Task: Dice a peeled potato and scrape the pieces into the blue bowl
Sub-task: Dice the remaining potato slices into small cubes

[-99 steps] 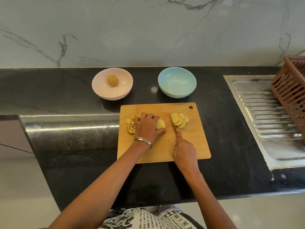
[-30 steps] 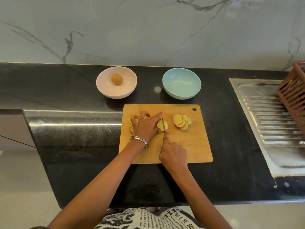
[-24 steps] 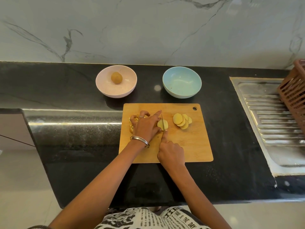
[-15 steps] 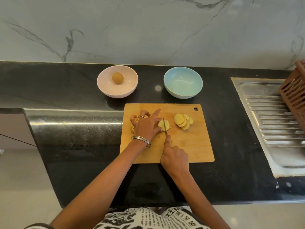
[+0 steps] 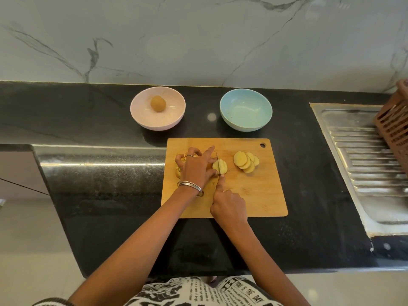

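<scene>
A wooden cutting board (image 5: pixel 260 195) lies on the black counter. My left hand (image 5: pixel 196 167) pinches a stack of pale potato slices (image 5: pixel 222 166) at the board's middle. My right hand (image 5: pixel 228 206) grips a knife (image 5: pixel 217 162), forefinger along its spine, and the blade stands in the stack. A fan of round slices (image 5: pixel 245 161) lies to the right. Diced pieces (image 5: pixel 178 171) peek out from under my left hand. The blue bowl (image 5: pixel 245 112) sits behind the board, holding nothing but a few specks.
A pink bowl (image 5: pixel 157 120) with one whole potato (image 5: pixel 158 103) sits left of the blue bowl. A steel sink drainboard (image 5: pixel 362 155) lies to the right, with a brown plastic basket (image 5: pixel 395 124) on it. A marble wall rises behind the counter.
Since 3.3 s ago the knife has moved left from the fanned slices to the stack under my left hand. Over the last second the blade works through that stack; my left hand stays put.
</scene>
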